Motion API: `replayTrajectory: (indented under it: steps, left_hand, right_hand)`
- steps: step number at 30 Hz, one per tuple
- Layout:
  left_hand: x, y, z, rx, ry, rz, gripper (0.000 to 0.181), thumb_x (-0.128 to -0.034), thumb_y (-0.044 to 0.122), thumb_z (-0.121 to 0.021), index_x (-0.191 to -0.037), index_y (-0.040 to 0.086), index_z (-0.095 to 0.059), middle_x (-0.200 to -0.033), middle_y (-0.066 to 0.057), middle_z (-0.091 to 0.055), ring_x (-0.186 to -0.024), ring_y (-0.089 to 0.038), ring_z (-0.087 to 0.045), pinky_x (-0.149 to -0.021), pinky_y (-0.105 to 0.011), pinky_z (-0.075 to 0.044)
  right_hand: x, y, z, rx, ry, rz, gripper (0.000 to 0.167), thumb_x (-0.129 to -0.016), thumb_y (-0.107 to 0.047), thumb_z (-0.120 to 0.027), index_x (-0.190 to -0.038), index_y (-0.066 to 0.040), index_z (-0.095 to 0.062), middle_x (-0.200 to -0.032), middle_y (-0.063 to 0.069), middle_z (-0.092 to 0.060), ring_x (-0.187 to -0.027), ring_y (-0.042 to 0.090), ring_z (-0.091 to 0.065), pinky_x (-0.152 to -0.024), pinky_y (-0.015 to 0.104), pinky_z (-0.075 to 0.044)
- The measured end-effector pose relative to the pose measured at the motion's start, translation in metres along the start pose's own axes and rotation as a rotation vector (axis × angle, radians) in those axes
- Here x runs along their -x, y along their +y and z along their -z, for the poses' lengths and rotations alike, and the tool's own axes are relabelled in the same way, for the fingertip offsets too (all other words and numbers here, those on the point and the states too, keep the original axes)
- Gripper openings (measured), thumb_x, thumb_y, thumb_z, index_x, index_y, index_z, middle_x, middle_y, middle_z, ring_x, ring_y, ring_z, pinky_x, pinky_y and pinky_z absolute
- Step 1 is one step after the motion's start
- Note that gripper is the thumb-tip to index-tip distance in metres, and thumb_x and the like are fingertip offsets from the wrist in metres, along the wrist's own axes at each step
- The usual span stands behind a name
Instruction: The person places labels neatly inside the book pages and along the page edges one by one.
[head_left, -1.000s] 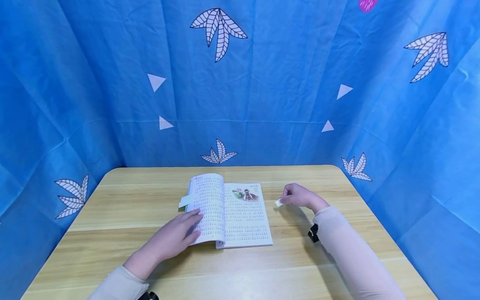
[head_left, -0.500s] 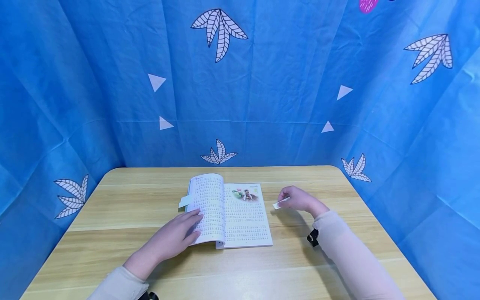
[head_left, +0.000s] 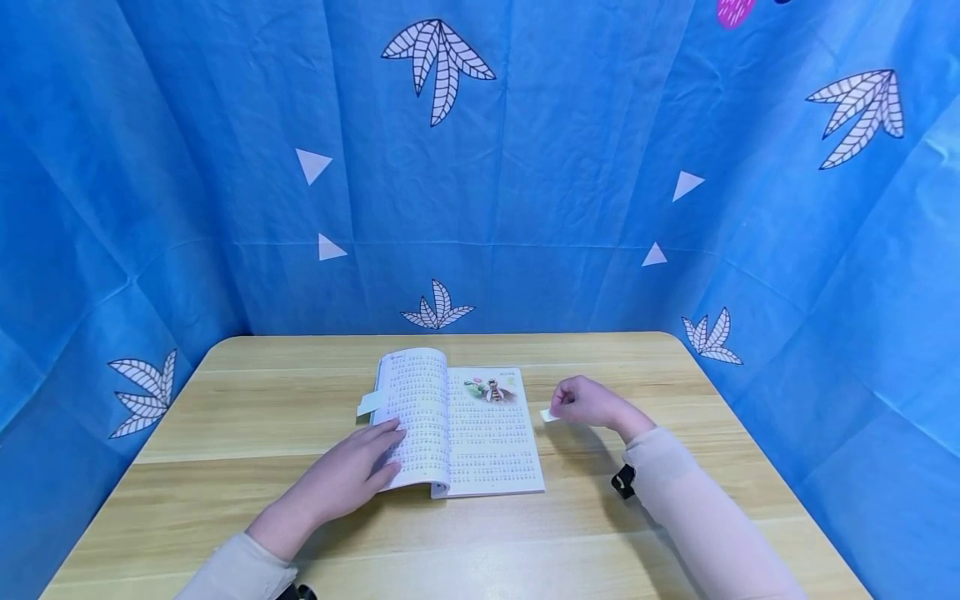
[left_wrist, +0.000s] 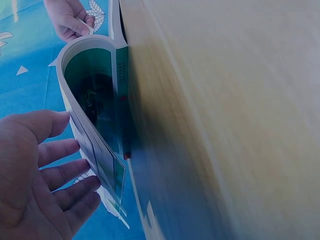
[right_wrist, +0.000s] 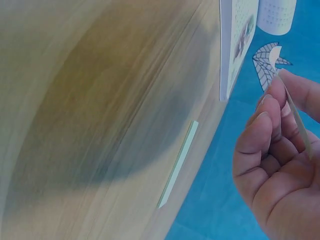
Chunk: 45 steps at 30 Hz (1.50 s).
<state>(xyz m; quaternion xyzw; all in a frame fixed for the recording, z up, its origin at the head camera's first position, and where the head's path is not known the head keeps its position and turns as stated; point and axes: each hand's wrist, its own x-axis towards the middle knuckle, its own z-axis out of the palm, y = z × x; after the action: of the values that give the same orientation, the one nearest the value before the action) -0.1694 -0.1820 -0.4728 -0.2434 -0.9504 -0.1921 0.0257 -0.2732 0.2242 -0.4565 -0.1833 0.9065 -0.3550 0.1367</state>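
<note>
An open book (head_left: 495,458) lies on the table, its left pages (head_left: 420,383) curling up near the spine. My left hand (head_left: 341,475) rests on those left pages, fingers extended and spread; in the left wrist view the fingertips touch the page surface. A pale sticky note (head_left: 369,404) juts from the book's left edge. Just right of the book, my right hand (head_left: 596,406) pinches a small whitish sticky note (head_left: 549,415) between thumb and index finger, above the table. The right wrist view shows this thin, slightly curled slip (right_wrist: 299,122) edge-on.
A thin pale-green pad (right_wrist: 178,165) lies on the table in the right wrist view; in the head view it cannot be made out. The wooden table (head_left: 480,550) stands against a blue curtain (head_left: 480,183) printed with leaves and triangles.
My right hand has moved a little left and toward the book with the sticky note, whose angle has shifted between the fingers. My left hand and the book have stayed put.
</note>
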Motion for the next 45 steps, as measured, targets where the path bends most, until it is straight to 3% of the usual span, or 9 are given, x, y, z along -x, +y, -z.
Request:
replayTrajectory:
  steps: [8, 13, 20, 32, 41, 45]
  left_hand:
    - [0.000, -0.002, -0.001, -0.003, 0.002, 0.004, 0.050, -0.0991, 0.029, -0.064, -0.142, 0.004, -0.056, -0.151, -0.014, -0.047, -0.139, -0.036, -0.044, -0.113, -0.053, -0.037]
    - [0.000, -0.003, -0.002, 0.003, -0.010, 0.015, 0.051, -0.0994, 0.031, -0.063, -0.143, 0.005, -0.055, -0.152, -0.013, -0.046, -0.140, -0.035, -0.043, -0.113, -0.053, -0.036]
    - [0.000, -0.002, -0.001, 0.007, -0.017, 0.023, 0.051, -0.0998, 0.031, -0.062, -0.143, 0.006, -0.055, -0.153, -0.013, -0.046, -0.140, -0.035, -0.042, -0.113, -0.054, -0.036]
    - [0.000, -0.002, 0.000, 0.003, 0.001, -0.005, 0.050, -0.0996, 0.029, -0.063, -0.142, 0.004, -0.056, -0.151, -0.014, -0.047, -0.139, -0.036, -0.043, -0.113, -0.054, -0.037]
    - [0.000, -0.001, 0.000, 0.004, -0.013, 0.019, 0.050, -0.0991, 0.030, -0.064, -0.142, 0.005, -0.056, -0.152, -0.013, -0.047, -0.140, -0.035, -0.043, -0.113, -0.053, -0.037]
    - [0.001, -0.001, 0.000, 0.000, -0.017, 0.027, 0.051, -0.0995, 0.032, -0.063, -0.143, 0.006, -0.056, -0.152, -0.012, -0.046, -0.140, -0.034, -0.043, -0.114, -0.052, -0.037]
  right_hand:
    - [0.002, -0.007, -0.002, -0.024, -0.019, -0.020, 0.008, -0.091, -0.009, -0.070, -0.088, -0.003, -0.066, -0.081, 0.009, -0.066, -0.075, 0.029, -0.063, -0.073, 0.050, -0.057]
    - [0.003, -0.009, -0.005, -0.034, -0.026, 0.005, 0.008, -0.090, -0.008, -0.072, -0.088, -0.002, -0.066, -0.082, 0.008, -0.068, -0.079, 0.034, -0.066, -0.071, 0.044, -0.058]
    - [0.003, -0.014, -0.013, -0.018, -0.020, 0.019, 0.008, -0.089, -0.009, -0.073, -0.086, -0.005, -0.066, -0.081, 0.005, -0.068, -0.075, 0.026, -0.066, -0.069, 0.036, -0.058]
    - [0.003, -0.023, -0.023, -0.071, -0.035, 0.025, 0.008, -0.088, -0.004, -0.072, -0.086, -0.002, -0.064, -0.079, 0.010, -0.067, -0.073, 0.034, -0.066, -0.070, 0.050, -0.058]
    - [0.002, -0.022, -0.032, -0.084, -0.040, 0.016, 0.007, -0.088, -0.001, -0.070, -0.086, -0.001, -0.063, -0.079, 0.012, -0.067, -0.069, 0.029, -0.064, -0.065, 0.042, -0.057]
    - [0.001, -0.021, -0.038, -0.094, -0.034, -0.018, 0.008, -0.089, -0.002, -0.070, -0.085, -0.002, -0.064, -0.075, 0.007, -0.064, -0.064, 0.019, -0.058, -0.058, 0.030, -0.051]
